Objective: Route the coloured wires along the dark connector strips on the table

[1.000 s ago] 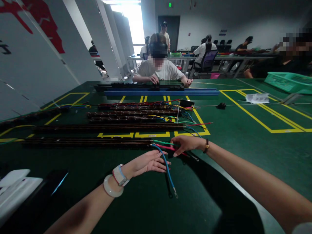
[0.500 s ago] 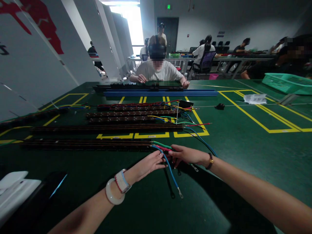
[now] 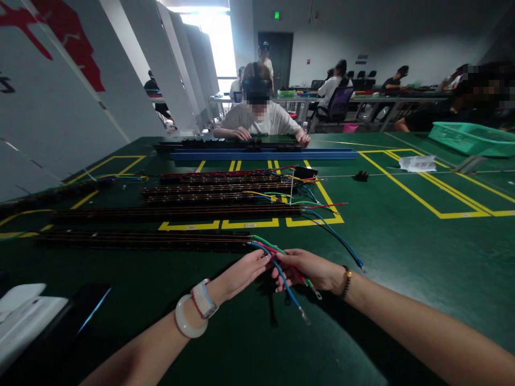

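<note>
The nearest long black rail (image 3: 145,239) lies lengthwise on the green table, copper-coloured strips along it. From its right end come a blue wire (image 3: 287,289), a red wire (image 3: 300,274) and a green wire (image 3: 269,242), with metal lugs at the visible ends. My left hand (image 3: 243,273) is closed, its fingertips pinching the wires near the rail's end. My right hand (image 3: 311,268) curls round the same bundle just to the right; red and green pass under its fingers. The blue wire hangs between both hands, its lug free. Which wire each fingertip presses is partly hidden.
More black rails (image 3: 177,213) with coloured wires lie beyond, then a blue rail (image 3: 261,155). A person (image 3: 261,115) sits opposite, hands on dark parts. A green basket (image 3: 470,138) stands at the far right, a dark phone-like slab (image 3: 80,305) at the near left.
My right hand has closed lower round the bundle, its fingers now wrapped over the red and green wires. The blue wire's free end has swung slightly right. My left hand has hardly moved.
</note>
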A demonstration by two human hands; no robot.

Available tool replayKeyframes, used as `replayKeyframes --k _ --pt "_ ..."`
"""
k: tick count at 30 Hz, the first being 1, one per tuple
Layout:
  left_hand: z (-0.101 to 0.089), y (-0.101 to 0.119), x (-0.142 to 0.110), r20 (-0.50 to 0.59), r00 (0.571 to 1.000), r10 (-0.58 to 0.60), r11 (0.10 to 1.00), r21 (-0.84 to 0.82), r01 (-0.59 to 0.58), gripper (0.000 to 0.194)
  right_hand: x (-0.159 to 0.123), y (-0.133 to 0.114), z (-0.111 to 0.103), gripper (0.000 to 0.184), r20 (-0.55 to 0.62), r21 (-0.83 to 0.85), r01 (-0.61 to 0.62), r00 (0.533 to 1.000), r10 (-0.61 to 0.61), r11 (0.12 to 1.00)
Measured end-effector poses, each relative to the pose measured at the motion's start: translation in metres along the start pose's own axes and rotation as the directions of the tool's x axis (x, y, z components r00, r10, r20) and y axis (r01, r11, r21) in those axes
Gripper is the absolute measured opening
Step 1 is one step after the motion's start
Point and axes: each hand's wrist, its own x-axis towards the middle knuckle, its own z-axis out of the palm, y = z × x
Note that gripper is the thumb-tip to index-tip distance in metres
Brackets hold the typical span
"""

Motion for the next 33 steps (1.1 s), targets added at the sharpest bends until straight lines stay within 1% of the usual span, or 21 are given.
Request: replayKeyframes --k 1,3,6,7,9,11,14,15,16,18,19,20,21,22,23,26,29,33 --pt "0.0 0.001 -0.001 0.015 1.0 -0.001 1.0 -0.01 0.001 0.037 0.001 0.001 0.001 0.029 -0.031 -0.002 0.012 0.999 -0.012 1.0" --pt "0.001 0.003 -0.002 0.036 0.999 -0.004 0.999 -0.032 0.005 0.037 0.001 0.002 0.003 0.029 -0.099 -0.069 0.051 0.993 -0.058 0.996" --pt "0.002 0.005 -0.002 0.048 0.999 -0.008 0.999 -0.042 0.01 0.036 0.001 0.003 0.005 0.03 -0.14 -0.274 0.081 0.983 -0.123 0.958" --pt "0.002 0.005 -0.002 0.043 0.999 -0.01 0.999 -0.045 0.011 0.035 0.001 0.003 0.005 0.029 -0.151 -0.366 0.072 0.979 -0.135 0.928" --pt "0.002 0.004 -0.003 0.03 0.999 -0.017 0.998 -0.063 0.019 0.035 0.001 0.002 0.004 0.025 -0.187 -0.569 0.025 0.969 -0.16 0.822" --pt "0.002 0.004 -0.003 0.021 0.999 -0.031 0.996 -0.08 0.032 0.037 0.002 -0.001 0.004 0.02 -0.22 -0.734 -0.032 0.956 -0.192 0.679" --pt "0.003 0.003 -0.003 0.007 0.999 -0.037 0.995 -0.093 0.037 0.038 0.004 -0.007 0.005 0.017 -0.254 -0.862 -0.119 0.943 -0.216 0.493" --pt "0.004 0.003 -0.003 0.003 0.999 -0.032 0.994 -0.102 0.032 0.038 0.005 -0.009 0.006 0.018 -0.262 -0.9 -0.149 0.936 -0.236 0.41" --pt "0.005 0.004 -0.003 -0.002 1.0 -0.025 0.993 -0.118 0.024 0.038 0.006 -0.012 0.006 0.018 -0.268 -0.936 -0.184 0.925 -0.268 0.299" --pt "0.007 0.005 -0.002 -0.013 1.0 -0.022 0.987 -0.16 0.02 0.039 0.009 -0.016 0.006 0.019 -0.249 -0.966 -0.259 0.899 -0.361 0.021" --pt "0.008 0.006 -0.002 -0.019 0.999 -0.026 0.983 -0.183 0.022 0.04 0.01 -0.019 0.006 0.02 -0.229 -0.948 -0.297 0.885 -0.406 -0.112" --pt "0.008 0.007 -0.002 -0.021 0.999 -0.031 0.979 -0.202 0.026 0.041 0.011 -0.021 0.005 0.022 -0.211 -0.918 -0.331 0.872 -0.442 -0.216" --pt "0.009 0.007 -0.002 -0.022 0.999 -0.032 0.976 -0.216 0.027 0.041 0.012 -0.023 0.005 0.024 -0.201 -0.888 -0.362 0.86 -0.469 -0.284" --pt "0.009 0.007 -0.002 -0.022 0.999 -0.032 0.974 -0.226 0.026 0.041 0.012 -0.024 0.005 0.027 -0.198 -0.864 -0.386 0.85 -0.488 -0.322" --pt "0.008 0.007 -0.001 -0.023 0.999 -0.029 0.972 -0.234 0.023 0.039 0.013 -0.025 0.005 0.028 -0.2 -0.847 -0.407 0.84 -0.505 -0.343" --pt "0.007 0.003 0.004 -0.034 0.999 -0.041 0.955 -0.294 0.029 0.034 0.014 -0.026 0.007 0.029 -0.208 -0.821 -0.439 0.825 -0.526 -0.364" --pt "0.01 -0.001 0.013 -0.049 0.997 -0.065 0.917 -0.397 0.041 0.031 0.014 -0.024 0.012 0.025 -0.193 -0.811 -0.432 0.833 -0.519 -0.393" --pt "0.022 -0.003 0.028 -0.125 0.992 -0.019 0.877 -0.479 -0.044 0.022 0.015 -0.022 0.019 0.022 -0.155 -0.798 -0.408 0.85 -0.503 -0.443"
